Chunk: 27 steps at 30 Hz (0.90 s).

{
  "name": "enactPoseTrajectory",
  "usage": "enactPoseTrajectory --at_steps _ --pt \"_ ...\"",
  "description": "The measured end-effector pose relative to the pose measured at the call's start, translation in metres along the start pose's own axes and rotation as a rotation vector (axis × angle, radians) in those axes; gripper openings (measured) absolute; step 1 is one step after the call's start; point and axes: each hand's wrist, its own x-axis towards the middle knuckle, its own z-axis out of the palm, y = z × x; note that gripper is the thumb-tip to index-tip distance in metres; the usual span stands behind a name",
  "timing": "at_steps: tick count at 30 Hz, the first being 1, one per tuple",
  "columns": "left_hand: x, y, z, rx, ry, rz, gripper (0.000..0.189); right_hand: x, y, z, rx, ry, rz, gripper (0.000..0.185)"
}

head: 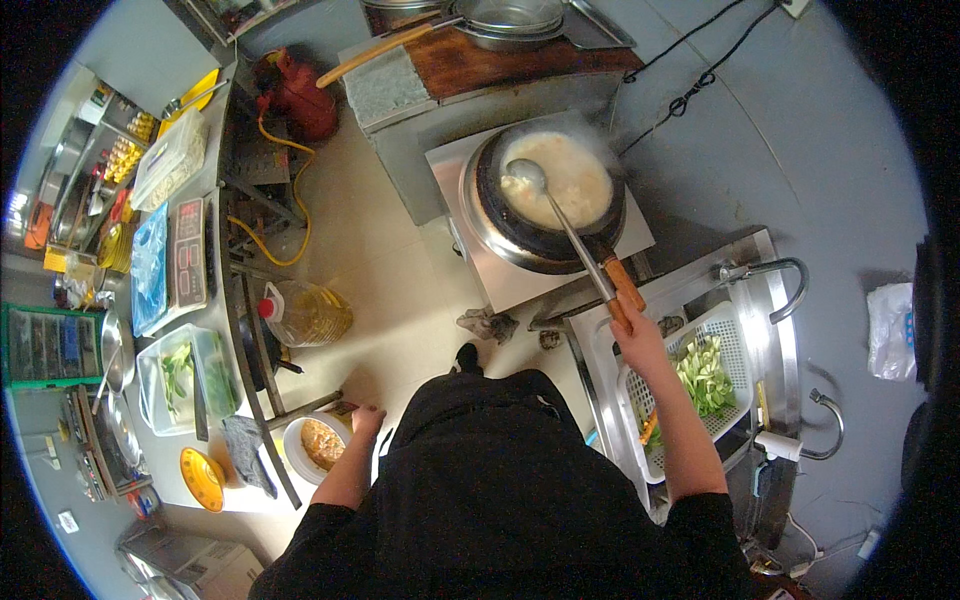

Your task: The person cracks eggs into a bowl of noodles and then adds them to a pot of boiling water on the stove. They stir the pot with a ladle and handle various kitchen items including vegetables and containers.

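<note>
My right hand (637, 339) is closed around the wooden handle end of a metal ladle (571, 232). The ladle's bowl lies in a steaming, cloudy, whitish liquid with pale pieces, inside a dark wok (510, 225) on the stove (487, 281). Beside the ladle runs the wok's own wooden handle (624, 283); whether my fingers touch it too, I cannot tell. My left hand (367, 421) hangs low at my left side, its fingers curled, close to a white tub (294, 451) of reddish-brown food. Whether it grips anything there is unclear.
Right of me, a white perforated basket (739, 334) of chopped greens sits in a steel sink (780, 352) with a curved faucet (799, 289). An oil jug (311, 315) and yellow hose (300, 202) lie on the floor. The left table (214, 330) carries scales (187, 259) and plastic containers (214, 360).
</note>
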Motion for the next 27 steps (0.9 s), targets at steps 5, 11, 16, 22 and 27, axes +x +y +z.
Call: enactPoseTrajectory --at_steps 5,11,16,22,27 --pt "-0.009 0.025 -0.011 -0.025 -0.02 0.014 0.039 -0.015 -0.004 0.015 -0.029 -0.023 0.084 0.056" --pt "0.01 -0.019 0.006 0.148 0.06 0.218 0.038 -0.019 -0.024 0.013 0.028 -0.037 0.18 0.054" --pt "-0.003 0.002 -0.013 -0.002 0.02 0.023 0.036 -0.028 -0.017 0.013 0.158 -0.016 0.136 0.054" --pt "-0.01 0.022 -0.023 0.147 0.005 0.128 0.032 -0.039 -0.005 0.027 0.156 -0.01 0.114 0.054" --pt "0.009 -0.012 -0.008 0.117 0.049 0.16 0.034 -0.042 -0.013 0.027 0.105 0.047 0.084 0.053"
